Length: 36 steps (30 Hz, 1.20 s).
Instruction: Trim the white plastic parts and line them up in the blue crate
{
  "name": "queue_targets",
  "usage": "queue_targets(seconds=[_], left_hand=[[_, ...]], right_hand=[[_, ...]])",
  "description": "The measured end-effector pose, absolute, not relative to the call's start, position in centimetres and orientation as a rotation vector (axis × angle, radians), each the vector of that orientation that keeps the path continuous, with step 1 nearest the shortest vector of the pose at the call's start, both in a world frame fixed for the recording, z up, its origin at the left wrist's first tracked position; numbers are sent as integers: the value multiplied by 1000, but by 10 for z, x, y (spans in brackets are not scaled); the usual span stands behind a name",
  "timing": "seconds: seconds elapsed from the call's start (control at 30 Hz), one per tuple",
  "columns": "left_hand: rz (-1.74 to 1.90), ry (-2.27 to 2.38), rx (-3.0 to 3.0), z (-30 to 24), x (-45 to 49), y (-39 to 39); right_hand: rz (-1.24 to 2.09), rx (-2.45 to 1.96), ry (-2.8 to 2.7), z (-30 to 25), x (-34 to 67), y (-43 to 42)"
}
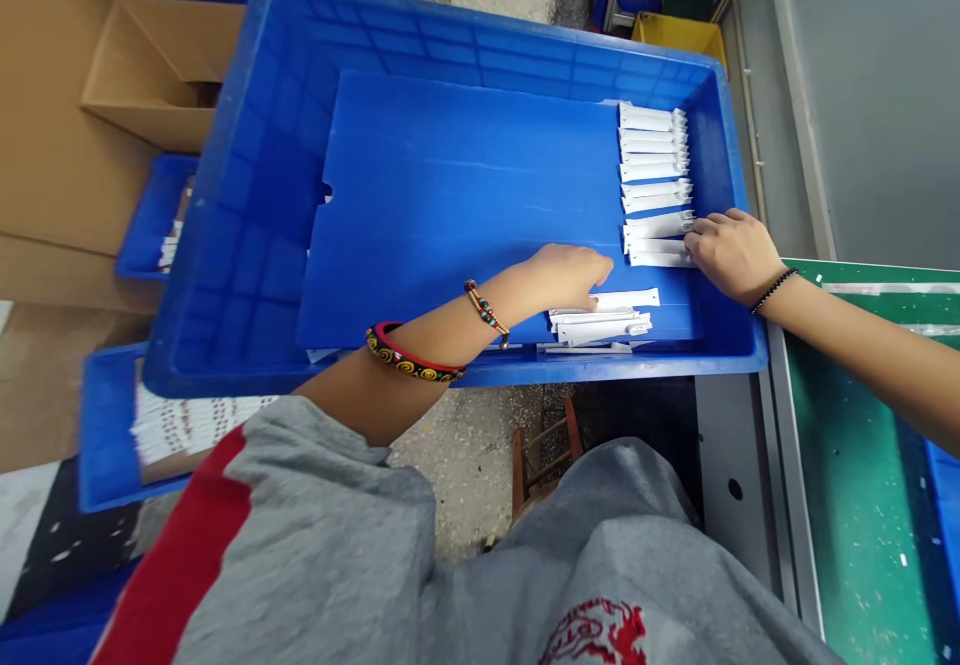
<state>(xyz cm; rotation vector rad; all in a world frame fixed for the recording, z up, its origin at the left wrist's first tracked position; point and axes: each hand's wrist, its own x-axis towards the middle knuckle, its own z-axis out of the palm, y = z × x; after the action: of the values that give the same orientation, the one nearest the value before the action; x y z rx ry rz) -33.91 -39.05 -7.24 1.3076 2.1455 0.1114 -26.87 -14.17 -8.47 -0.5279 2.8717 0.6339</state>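
Across the middle of the view, a large blue plastic crate (450, 35), with a green work mat (862, 465) beyond its right edge, a cardboard box (157, 75) and smaller blue trays (154, 215) beyond its left edge, and a yellow bin (679, 37) past its far right corner. Inside the crate, a flat blue sheet (450, 175) lying over the floor. Along the right wall, a column of white plastic strips (652, 160), side by side and slightly uneven; near the front edge, a looser cluster of white strips (600, 320). At the column's lower end, the right hand (731, 255), partly closed, its fingers (694, 235) against the strip ends, with no firm grip to be made out. Above the front cluster, the left hand (570, 275), loosely curled, nothing visibly held, contact with the top strip impossible to tell. Left fingertips hidden behind the knuckles; strips beneath both hands partly covered, their exact count and shape hard to make out.
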Motion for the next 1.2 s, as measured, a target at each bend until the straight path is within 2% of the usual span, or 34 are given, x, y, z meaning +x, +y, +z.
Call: queue_targets(seconds=[0.43,0.5,0.67,0.8,0.93,1.2], left_hand=[[78,2166,1309,-72,-337,-388],[81,2168,1320,-73,-338,-387],[146,2178,1346,-77,-340,-388],[178,2217,1342,-76,-343,-391],[216,2120,1321,-72,-343,-391],[138,2082,1331,-66,-341,-392]], right_hand=[[631,-528,2865,-75,-266,-147],[515,-548,2925,-74,-263,-151],[-51,-686,2742,-82,-253,-178],[26,-581,2723,-88,-250,-186],[20,-667,2757,-87,-253,-185],[-505,-855,2663,-105,-268,-200]])
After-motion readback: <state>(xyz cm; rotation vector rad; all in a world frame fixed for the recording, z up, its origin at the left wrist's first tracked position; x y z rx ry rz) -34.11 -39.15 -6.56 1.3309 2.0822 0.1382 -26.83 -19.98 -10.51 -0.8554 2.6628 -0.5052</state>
